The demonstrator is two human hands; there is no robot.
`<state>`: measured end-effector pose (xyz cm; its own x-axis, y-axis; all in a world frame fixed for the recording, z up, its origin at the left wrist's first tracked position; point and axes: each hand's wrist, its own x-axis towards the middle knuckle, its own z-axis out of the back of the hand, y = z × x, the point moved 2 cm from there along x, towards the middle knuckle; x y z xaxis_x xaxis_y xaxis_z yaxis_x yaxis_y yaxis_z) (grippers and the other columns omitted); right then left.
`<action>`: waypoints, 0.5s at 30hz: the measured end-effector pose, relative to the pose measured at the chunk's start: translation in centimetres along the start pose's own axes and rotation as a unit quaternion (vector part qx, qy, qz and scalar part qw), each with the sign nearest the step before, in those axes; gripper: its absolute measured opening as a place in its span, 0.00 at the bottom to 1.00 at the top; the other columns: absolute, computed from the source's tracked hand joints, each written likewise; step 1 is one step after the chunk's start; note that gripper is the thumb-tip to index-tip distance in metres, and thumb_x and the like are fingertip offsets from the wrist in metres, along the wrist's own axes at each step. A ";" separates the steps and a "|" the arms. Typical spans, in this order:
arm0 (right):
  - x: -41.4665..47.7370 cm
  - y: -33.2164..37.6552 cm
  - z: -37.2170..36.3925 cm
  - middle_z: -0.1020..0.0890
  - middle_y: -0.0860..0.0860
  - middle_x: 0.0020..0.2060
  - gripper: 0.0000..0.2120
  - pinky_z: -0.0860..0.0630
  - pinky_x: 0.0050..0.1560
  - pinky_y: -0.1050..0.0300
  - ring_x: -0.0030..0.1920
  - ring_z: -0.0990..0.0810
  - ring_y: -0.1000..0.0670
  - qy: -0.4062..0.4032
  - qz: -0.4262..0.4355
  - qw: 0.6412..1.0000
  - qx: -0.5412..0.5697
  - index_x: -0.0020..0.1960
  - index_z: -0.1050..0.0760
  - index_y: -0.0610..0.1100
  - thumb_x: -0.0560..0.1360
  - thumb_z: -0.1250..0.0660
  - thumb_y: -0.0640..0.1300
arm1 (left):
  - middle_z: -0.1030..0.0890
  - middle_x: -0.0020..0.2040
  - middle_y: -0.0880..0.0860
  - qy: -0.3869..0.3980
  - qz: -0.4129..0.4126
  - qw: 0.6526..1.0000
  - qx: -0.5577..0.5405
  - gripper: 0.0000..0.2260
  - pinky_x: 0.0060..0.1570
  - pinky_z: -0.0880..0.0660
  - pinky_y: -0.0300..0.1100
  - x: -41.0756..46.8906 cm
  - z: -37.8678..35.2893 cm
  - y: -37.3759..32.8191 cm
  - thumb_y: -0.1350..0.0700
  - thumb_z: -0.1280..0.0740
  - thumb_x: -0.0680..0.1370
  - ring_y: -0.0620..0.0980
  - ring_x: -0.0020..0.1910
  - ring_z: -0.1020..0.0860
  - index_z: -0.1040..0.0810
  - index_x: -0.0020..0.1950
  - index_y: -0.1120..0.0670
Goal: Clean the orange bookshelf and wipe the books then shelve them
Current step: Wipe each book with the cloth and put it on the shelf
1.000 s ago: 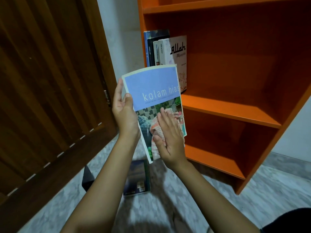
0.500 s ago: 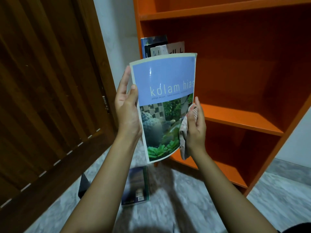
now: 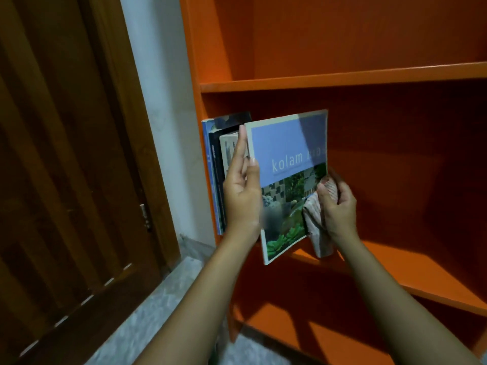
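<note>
My left hand (image 3: 241, 191) grips the spine edge of a thin book (image 3: 288, 164) with a blue cover reading "kolam" and a garden photo. The book is upright, just in front of the orange bookshelf (image 3: 342, 77), its lower corner over the middle shelf board (image 3: 411, 270). My right hand (image 3: 338, 206) holds a pale checked cloth (image 3: 317, 227) bunched against the book's right edge. Several shelved books (image 3: 214, 175) stand upright at the left end of that shelf, right behind my left hand.
A dark wooden door (image 3: 66, 167) stands at the left, with a strip of white wall (image 3: 163, 114) between it and the bookshelf. Grey marble floor (image 3: 147, 312) lies below. The shelf compartments to the right hold nothing visible.
Both hands have carried the blue book up and forward to the middle shelf beside the shelved books. The right hand has moved from the cover to the book's right edge with the cloth.
</note>
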<state>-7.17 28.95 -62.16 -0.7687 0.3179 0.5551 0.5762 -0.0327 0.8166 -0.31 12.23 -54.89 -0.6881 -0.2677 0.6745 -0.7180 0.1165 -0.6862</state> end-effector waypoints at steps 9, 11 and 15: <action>4.4 -7.2 -3.8 0.25 0.48 0.57 0.17 0.26 0.50 0.60 0.63 0.26 0.43 0.034 -0.081 0.996 -0.006 0.68 0.31 0.39 0.80 0.41 0.34 | 0.31 0.46 0.18 0.050 0.019 0.988 0.142 0.27 0.31 0.35 0.27 1.0 0.3 6.6 0.68 0.45 0.81 0.30 0.29 0.32 0.46 0.75 0.47; 4.4 -7.4 -4.3 0.24 0.37 0.57 0.17 0.24 0.42 0.52 0.56 0.25 0.36 0.032 -0.086 0.996 0.007 0.68 0.32 0.38 0.80 0.42 0.34 | 0.31 0.35 0.20 0.030 -0.001 0.983 0.183 0.27 0.28 0.37 0.43 0.8 0.8 7.4 0.66 0.44 0.81 0.39 0.27 0.36 0.45 0.73 0.42; 4.6 -7.6 -5.5 0.25 0.37 0.59 0.16 0.25 0.38 0.65 0.54 0.26 0.41 0.003 -0.101 0.995 0.021 0.66 0.31 0.37 0.80 0.43 0.32 | 0.35 0.65 0.31 0.006 -0.095 0.968 0.231 0.24 0.45 0.29 0.27 0.7 0.8 7.2 0.68 0.42 0.80 0.32 0.48 0.24 0.41 0.74 0.52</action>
<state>-16.57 25.40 -64.93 -0.8718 0.3083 0.3808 0.4201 0.0707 0.9047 -5.87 12.13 -59.54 -0.5512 -0.2314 0.8017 -0.7098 -0.3751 -0.5962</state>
